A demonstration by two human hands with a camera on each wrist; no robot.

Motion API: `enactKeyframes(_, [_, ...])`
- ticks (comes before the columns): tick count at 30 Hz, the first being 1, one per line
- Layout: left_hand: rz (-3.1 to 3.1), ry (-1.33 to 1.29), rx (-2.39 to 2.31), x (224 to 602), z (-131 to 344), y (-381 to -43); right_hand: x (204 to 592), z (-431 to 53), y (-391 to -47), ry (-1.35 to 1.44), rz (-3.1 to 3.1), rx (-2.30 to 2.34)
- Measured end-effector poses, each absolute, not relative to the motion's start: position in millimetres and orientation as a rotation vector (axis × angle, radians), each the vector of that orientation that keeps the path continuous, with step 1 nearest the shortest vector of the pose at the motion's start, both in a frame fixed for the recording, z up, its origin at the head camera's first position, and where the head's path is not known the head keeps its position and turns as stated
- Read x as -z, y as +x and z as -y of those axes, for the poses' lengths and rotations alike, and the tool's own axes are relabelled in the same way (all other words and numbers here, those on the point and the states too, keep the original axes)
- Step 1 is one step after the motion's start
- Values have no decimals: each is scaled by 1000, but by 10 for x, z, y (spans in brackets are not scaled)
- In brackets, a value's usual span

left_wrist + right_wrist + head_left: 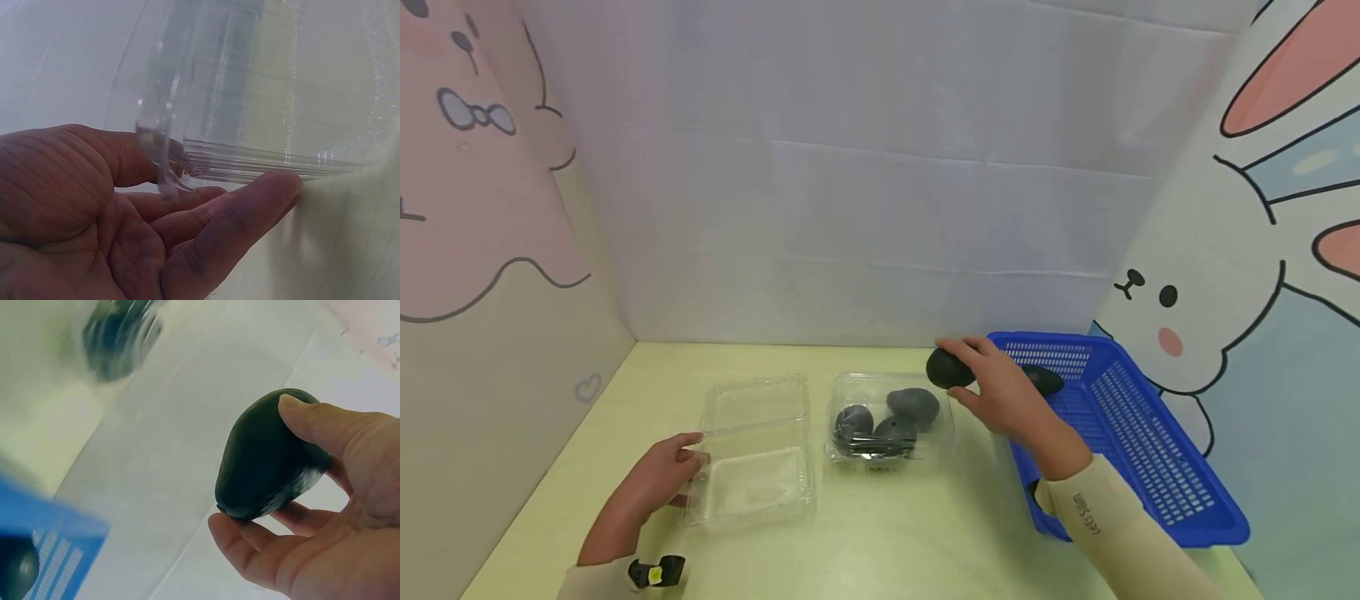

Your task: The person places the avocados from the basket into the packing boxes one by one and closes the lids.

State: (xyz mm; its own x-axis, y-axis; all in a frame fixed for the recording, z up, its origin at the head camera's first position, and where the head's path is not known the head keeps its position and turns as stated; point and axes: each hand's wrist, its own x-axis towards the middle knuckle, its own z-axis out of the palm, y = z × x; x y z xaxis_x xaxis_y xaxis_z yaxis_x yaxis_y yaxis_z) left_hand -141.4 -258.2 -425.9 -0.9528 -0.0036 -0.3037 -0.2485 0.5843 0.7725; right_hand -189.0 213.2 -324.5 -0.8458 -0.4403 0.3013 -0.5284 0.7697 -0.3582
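Note:
My right hand [1006, 392] grips a dark green avocado [949, 369] between thumb and fingers, held up near the right back corner of a clear plastic box [865, 378]. In the right wrist view, the thumb lies over the top of this avocado [265, 456] and fingertips support it from below. Several avocados [913, 406] show through the clear plastic of that box. To its left stands an open clear clamshell container [752, 482] with its lid tilted back. My left hand [662, 473] holds this container's left side, the thumb at the rim [164, 156] and fingers beneath.
A blue plastic basket [1189, 454] stands at the right of the pale yellow table [880, 542], with an avocado [1043, 380] near its back left and another dark one partly hidden by my right sleeve. White cloth [865, 208] hangs behind; printed cartoon panels flank both sides.

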Motion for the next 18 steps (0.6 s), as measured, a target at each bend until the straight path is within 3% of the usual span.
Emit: enactKeyframes(18, [-2546,-200,-1278,4216,2613,-1465,3336,-1301,-1647,969,2727,-627])
